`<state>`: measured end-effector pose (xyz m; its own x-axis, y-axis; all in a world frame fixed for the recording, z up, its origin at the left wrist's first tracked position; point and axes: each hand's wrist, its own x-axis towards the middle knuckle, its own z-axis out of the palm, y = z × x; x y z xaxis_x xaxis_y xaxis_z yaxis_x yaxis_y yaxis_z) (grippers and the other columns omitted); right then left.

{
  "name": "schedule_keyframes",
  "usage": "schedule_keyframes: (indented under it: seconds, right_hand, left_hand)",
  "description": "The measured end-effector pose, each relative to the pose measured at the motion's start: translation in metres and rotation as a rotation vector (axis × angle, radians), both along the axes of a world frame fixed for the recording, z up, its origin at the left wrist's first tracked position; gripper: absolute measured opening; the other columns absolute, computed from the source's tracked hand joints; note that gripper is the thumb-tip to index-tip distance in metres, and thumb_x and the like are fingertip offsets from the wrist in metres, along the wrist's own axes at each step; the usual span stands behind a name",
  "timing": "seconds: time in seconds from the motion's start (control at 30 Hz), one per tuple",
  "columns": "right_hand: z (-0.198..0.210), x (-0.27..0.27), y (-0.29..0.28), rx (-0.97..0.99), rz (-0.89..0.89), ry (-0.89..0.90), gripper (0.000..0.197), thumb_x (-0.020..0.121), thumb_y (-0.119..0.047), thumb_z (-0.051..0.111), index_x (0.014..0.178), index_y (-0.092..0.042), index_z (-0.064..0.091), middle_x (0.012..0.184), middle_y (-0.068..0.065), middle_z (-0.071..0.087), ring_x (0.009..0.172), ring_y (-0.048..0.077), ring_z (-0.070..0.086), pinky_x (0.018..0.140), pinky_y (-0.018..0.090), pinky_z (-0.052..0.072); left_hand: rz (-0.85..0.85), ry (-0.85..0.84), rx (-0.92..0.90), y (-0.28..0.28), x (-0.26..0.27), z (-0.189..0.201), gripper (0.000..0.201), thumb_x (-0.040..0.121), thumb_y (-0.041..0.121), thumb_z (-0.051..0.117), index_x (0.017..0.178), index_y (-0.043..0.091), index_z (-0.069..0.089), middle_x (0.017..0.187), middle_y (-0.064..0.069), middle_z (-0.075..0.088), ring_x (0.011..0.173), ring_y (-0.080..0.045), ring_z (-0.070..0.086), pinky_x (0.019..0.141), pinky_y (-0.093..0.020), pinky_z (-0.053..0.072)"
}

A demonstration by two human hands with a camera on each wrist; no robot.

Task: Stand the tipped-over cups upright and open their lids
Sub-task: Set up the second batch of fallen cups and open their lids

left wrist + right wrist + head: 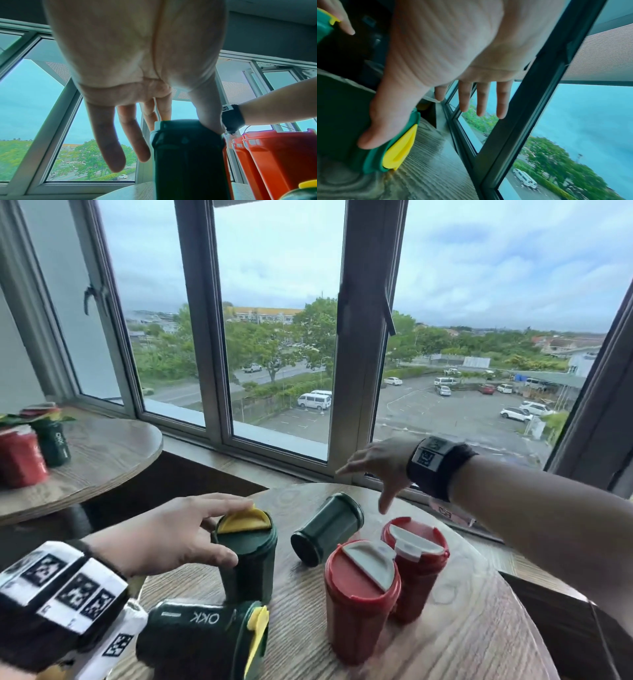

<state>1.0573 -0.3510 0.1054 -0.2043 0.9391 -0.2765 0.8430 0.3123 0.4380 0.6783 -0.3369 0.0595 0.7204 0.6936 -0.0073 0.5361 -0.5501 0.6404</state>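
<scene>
The upright green cup (pixel 247 556) is pinched at its rim by the left hand (pixel 171 534) — the right hand (pixel 380 463) is spread, its grip apart, above the tipped green cup (pixel 325 529).

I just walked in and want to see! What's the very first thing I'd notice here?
Probably the big window looking over a car park. Next, the colourful cups on the round wooden table: two red cups upright on the right, and a green cup lying tipped over in the middle.
</scene>
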Motion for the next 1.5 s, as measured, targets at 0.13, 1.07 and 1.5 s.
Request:
schedule_keyframes:
  seconds: [0.13, 1.07, 1.5]
  right_hand:
    - [-0.014, -0.013, 0.024, -0.064, 0.126, -0.035, 0.115, 0.061, -0.071, 0.082, 0.156, -0.047, 0.024, 0.158, -0.009, 0.042, 0.140, 0.021, 0.044, 0.108, 0.046, 0.045]
    - [0.006, -0.010, 0.033, 0.018, 0.021, 0.319, 0.089, 0.064, -0.035, 0.091, 0.140, -0.037, 0.046, 0.123, -0.008, 0.064, 0.101, 0.014, 0.057, 0.077, 0.030, 0.046]
    - [0.011, -0.068, 0.025, -0.132, 0.215, 0.180, 0.100, 0.058, -0.042, 0.093, 0.144, -0.042, 0.043, 0.138, -0.006, 0.061, 0.118, 0.021, 0.060, 0.098, 0.044, 0.052]
  left_hand:
    - [0.022, 0.013, -0.011, -0.003, 0.002, 0.003, 0.074, 0.070, 0.033, 0.091, 0.135, 0.046, 0.057, 0.133, 0.046, 0.046, 0.107, 0.005, 0.060, 0.086, -0.004, 0.045]
    - [0.087, 0.049, -0.001, -0.009, 0.005, 0.004, 0.078, 0.067, 0.047, 0.089, 0.137, 0.053, 0.053, 0.136, 0.044, 0.045, 0.114, -0.001, 0.058, 0.090, -0.018, 0.049]
    - [0.106, 0.048, 0.020, -0.015, 0.005, 0.003, 0.077, 0.070, 0.039, 0.089, 0.138, 0.051, 0.053, 0.135, 0.043, 0.047, 0.111, -0.001, 0.058, 0.098, -0.023, 0.049]
